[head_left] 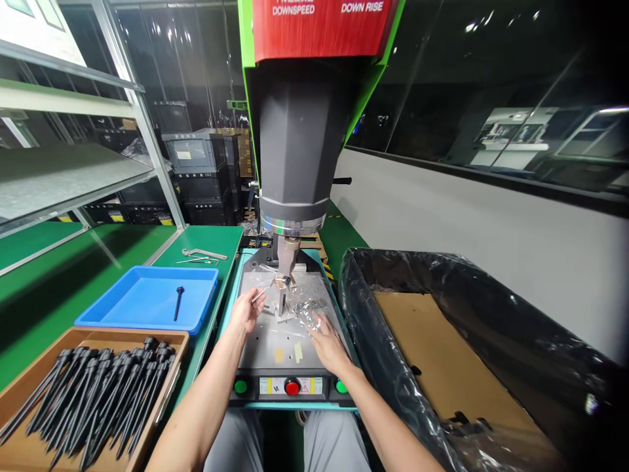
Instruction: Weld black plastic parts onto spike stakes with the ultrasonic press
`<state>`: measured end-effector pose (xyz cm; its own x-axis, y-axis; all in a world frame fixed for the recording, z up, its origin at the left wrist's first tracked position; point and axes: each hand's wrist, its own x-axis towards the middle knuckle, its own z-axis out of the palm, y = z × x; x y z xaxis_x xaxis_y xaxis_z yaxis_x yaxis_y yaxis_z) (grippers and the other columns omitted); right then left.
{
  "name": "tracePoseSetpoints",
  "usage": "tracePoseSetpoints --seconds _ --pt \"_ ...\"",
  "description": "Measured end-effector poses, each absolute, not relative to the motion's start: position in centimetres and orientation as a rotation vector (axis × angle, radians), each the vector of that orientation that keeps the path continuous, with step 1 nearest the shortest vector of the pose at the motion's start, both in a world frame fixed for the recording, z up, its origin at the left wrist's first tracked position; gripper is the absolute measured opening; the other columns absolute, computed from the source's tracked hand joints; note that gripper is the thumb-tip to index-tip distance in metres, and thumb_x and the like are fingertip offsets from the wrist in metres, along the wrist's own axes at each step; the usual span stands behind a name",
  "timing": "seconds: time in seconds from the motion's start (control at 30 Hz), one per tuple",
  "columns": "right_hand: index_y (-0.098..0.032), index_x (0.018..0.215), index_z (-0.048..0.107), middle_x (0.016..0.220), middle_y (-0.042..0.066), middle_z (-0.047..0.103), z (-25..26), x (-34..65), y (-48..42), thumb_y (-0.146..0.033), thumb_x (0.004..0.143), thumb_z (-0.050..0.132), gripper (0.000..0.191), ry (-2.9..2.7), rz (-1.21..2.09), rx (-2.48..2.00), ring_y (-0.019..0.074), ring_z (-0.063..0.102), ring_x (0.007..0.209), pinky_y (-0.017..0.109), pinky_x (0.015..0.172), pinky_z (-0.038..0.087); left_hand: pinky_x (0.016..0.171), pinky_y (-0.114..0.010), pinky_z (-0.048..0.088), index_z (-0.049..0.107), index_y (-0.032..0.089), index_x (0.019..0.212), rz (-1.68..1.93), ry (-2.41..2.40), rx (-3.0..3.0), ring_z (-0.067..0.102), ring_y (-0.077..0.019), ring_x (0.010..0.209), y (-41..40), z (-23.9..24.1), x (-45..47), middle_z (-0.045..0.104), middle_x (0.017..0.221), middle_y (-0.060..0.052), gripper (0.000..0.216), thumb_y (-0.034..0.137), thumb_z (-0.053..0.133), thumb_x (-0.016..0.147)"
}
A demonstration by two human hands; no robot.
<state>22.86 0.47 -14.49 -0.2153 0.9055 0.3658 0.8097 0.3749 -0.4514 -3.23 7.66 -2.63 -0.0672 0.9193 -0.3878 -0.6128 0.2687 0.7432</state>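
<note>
My left hand (pixel 247 311) is left of the press's metal horn (pixel 286 254), its fingers closed on a thin pale strip that I cannot identify. My right hand (pixel 328 341) lies on the right side of the metal work plate (pixel 268 351), fingers stretched out and touching crumpled clear plastic film (pixel 309 313). Between the hands, a small upright metal fixture (pixel 282 301) stands beneath the horn. A small dark part (pixel 285 280) sits at its top, and the film partly covers the area around it.
Left are a blue tray (pixel 142 298) with one black long-stemmed part (pixel 178 303), a brown tray (pixel 179 341) with many such parts, and a wrench (pixel 204 254). Right is a black-lined bin (pixel 378 334) with cardboard. Red and green buttons (pixel 292 387) line the press's front.
</note>
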Motion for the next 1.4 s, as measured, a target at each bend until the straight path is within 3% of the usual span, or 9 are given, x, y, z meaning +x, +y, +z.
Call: tracePoseSetpoints --seconds 0.3,0.4,0.53,0.67,0.77,0.9,1.23,1.4 --pt "-0.021 0.103 0.072 0.13 0.011 0.058 -14.1 24.2 -5.7 -0.024 0.093 0.041 0.033 -1.879 0.182 -1.437 0.0294 0.041 0.134 0.05 0.107 0.041 0.061 -0.022 0.053 0.062 0.014 0.094 1.294 1.101 0.38 0.068 -0.0125 0.074 7.0 -2.7 -3.8 0.068 0.104 -0.011 0.024 0.037 0.062 0.085" --pt "-0.022 0.102 0.071 0.121 0.013 0.061 -15.1 25.3 -8.0 -0.034 0.094 0.043 0.031 -1.683 0.048 -1.523 0.0309 0.05 0.124 0.051 0.103 0.044 0.071 -0.024 0.053 0.061 0.016 0.098 1.402 1.227 0.469 0.068 -0.014 0.084 5.2 -3.5 -5.3 0.067 0.109 -0.011 0.027 0.04 0.059 0.086" --pt "-0.02 0.126 0.059 0.132 0.018 0.051 -17.5 26.3 -10.7 -0.05 0.09 0.049 0.048 -1.466 -0.069 -1.699 0.0366 0.049 0.121 0.056 0.1 0.042 0.1 -0.038 0.046 0.062 0.019 0.106 1.517 1.589 0.965 0.061 -0.0234 0.111 0.0 -6.5 -8.5 0.065 0.116 -0.011 0.035 0.038 0.067 0.077" --pt "-0.018 0.149 0.03 0.135 0.02 0.047 -20.1 26.0 -11.9 -0.06 0.088 0.047 0.076 -1.421 0.123 -1.812 0.0385 0.049 0.123 0.055 0.098 0.045 0.111 -0.047 0.034 0.059 0.021 0.119 1.349 1.888 1.403 0.051 -0.0321 0.125 -6.5 -10.8 -11.4 0.059 0.127 -0.013 0.052 0.04 0.069 0.072" --pt "-0.019 0.152 0.022 0.136 0.02 0.048 -21.1 25.6 -12.0 -0.062 0.088 0.045 0.08 -1.39 0.221 -1.841 0.0381 0.051 0.123 0.052 0.097 0.046 0.11 -0.048 0.035 0.054 0.019 0.128 1.23 1.897 1.425 0.048 -0.0349 0.128 -9.6 -13.7 -12.3 0.054 0.135 -0.015 0.068 0.043 0.073 0.067" --pt "-0.017 0.151 0.025 0.137 0.021 0.048 -21.0 25.8 -12.0 -0.063 0.087 0.046 0.082 -1.395 0.243 -1.829 0.0381 0.051 0.124 0.052 0.098 0.045 0.105 -0.047 0.039 0.058 0.02 0.119 1.125 1.79 1.36 0.055 -0.0346 0.121 -10.4 -16.0 -12.2 0.06 0.126 -0.013 0.062 0.048 0.073 0.067" --pt "-0.021 0.152 0.021 0.138 0.019 0.047 -21.2 25.7 -12.0 -0.054 0.088 0.048 0.077 -1.371 0.294 -1.832 0.0369 0.049 0.127 0.051 0.101 0.044 0.092 -0.045 0.044 0.058 0.015 0.113 1.053 1.816 1.25 0.062 -0.0345 0.103 -8.6 -15.0 -12.1 0.066 0.11 -0.014 0.071 0.053 0.079 0.056" --pt "-0.02 0.153 0.014 0.144 0.019 0.039 -20.5 25.7 -12.2 -0.054 0.086 0.05 0.084 -1.402 0.399 -1.86 0.0366 0.043 0.132 0.051 0.104 0.041 0.096 -0.044 0.044 0.054 0.015 0.117 1.044 1.713 1.283 0.061 -0.0331 0.108 -8.6 -15.3 -12.6 0.064 0.117 -0.014 0.076 0.054 0.078 0.056"
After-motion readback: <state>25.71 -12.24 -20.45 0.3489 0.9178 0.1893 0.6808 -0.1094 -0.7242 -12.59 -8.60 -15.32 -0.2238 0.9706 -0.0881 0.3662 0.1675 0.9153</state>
